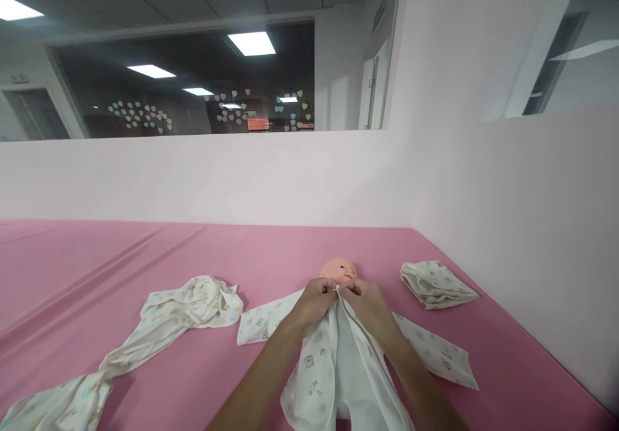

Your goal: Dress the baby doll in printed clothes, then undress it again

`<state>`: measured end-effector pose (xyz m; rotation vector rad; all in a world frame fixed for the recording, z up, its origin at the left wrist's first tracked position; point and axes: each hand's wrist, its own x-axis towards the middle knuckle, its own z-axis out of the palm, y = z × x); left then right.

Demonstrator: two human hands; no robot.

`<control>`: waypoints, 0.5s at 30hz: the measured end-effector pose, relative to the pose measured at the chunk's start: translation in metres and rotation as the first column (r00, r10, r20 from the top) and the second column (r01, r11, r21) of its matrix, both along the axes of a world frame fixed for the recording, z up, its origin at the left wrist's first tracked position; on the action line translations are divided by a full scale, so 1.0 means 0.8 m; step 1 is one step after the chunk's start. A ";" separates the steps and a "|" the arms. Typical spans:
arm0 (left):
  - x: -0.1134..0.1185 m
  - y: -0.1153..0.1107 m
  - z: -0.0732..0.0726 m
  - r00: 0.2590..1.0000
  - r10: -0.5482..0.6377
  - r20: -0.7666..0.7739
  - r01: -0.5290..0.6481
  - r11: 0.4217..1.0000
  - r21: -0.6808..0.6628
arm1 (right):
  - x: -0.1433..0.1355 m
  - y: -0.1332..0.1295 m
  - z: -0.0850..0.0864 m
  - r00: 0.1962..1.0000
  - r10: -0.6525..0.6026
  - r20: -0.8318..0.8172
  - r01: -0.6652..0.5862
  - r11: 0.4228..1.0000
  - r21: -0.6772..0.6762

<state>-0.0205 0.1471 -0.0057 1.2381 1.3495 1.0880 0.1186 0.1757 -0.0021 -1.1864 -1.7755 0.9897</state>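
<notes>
A baby doll lies on its back, its head showing above my hands. It wears a white printed garment with both sleeves spread out sideways and the front hanging open below the neck. At the doll's neck, my left hand pinches the collar edge on the left side. Close beside it, nearly touching, my right hand pinches the other front edge near the collar. The fingertips hide the exact spot where the two edges meet.
A pink sheet covers the surface. Crumpled printed clothing stretches across the left side. Folded printed cloth lies at the right, near the white wall. Behind is a low white wall with a window.
</notes>
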 end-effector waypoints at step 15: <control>-0.014 -0.016 0.020 0.926 -0.055 -0.373 0.074 0.997 0.036 | 0.008 0.011 -0.012 0.998 0.026 -0.050 -0.032 0.990 -0.135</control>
